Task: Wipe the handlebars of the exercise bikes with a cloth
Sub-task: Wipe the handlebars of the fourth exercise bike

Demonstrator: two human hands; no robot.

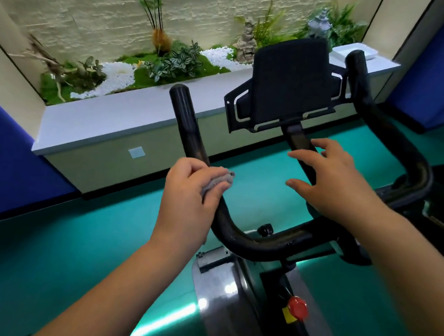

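While your left hand point(191, 192) clamps the grey cloth point(218, 182) round the left handlebar point(189, 129) to rub it, your right hand point(329, 179) hovers, fingers spread, over the centre stem point(299, 144), likely for steadying.

The handlebars point(237, 236) are black with a smooth, slightly glossy coating that catches highlights. The cloth point(219, 180) is grey, soft and nubbly. The flywheel cover point(221, 292) looks like shiny brushed metal. The red knob point(297, 308) appears glossy plastic. The wall point(82, 11) is rough, ridged stone, the floor point(54, 248) smooth.
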